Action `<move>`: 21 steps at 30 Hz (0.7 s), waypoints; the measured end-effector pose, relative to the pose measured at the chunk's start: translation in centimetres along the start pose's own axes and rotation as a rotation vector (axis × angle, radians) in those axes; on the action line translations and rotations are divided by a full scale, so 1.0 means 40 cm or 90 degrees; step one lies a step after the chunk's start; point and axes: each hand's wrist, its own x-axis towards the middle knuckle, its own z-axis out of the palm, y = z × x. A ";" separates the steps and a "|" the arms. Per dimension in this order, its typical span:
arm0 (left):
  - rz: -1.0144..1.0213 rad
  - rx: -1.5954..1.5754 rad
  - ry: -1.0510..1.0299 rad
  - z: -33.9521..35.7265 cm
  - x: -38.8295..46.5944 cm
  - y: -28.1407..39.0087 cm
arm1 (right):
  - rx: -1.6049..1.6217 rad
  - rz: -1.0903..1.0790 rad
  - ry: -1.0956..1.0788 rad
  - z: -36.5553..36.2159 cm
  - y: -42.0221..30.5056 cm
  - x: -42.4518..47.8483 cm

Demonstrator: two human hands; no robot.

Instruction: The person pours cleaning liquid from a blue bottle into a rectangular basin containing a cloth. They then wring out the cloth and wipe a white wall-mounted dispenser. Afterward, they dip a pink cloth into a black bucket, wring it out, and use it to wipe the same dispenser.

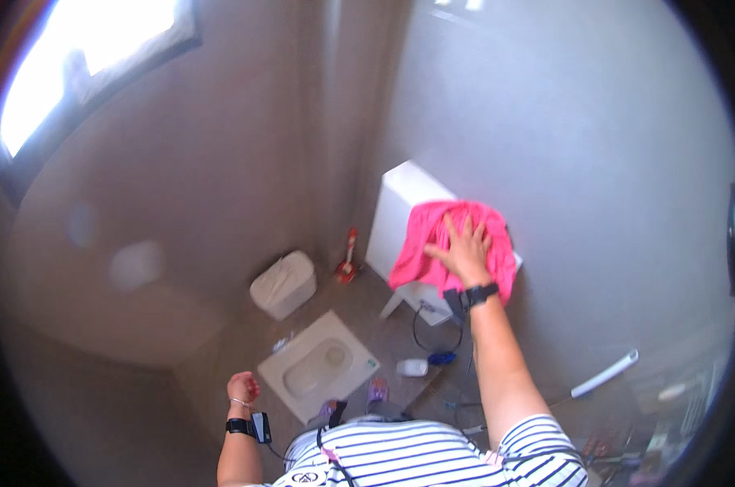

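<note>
A bright pink cloth (422, 243) lies bunched over the top of a white boxy appliance or cabinet (386, 225) by the wall. My right hand (466, 251) rests on the cloth with its fingers spread and grasps nothing that shows. At the lower left my left hand (243, 388) hangs with its fingers curled, away from the cloth; nothing shows in it. Both wrists wear black straps, and a small device sits at the left one.
A squat toilet (355, 389) is set in the floor at my feet. Behind it stand a pale lidded bin (291, 292) and a red-and-white upright item (348, 262). A white container (412, 367), a blue brush-like item (442, 358) and a dark cable lie below the cabinet.
</note>
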 end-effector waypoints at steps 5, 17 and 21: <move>0.016 -0.094 0.124 -0.095 -0.150 -0.084 | 0.024 -0.153 0.019 0.038 -0.180 0.225; 0.066 -0.166 0.025 -0.148 -0.296 -0.226 | 0.091 -0.574 0.205 0.190 -0.208 0.420; 0.137 -0.128 0.012 -0.133 -0.241 -0.178 | 0.043 -0.548 0.134 0.108 -0.102 0.230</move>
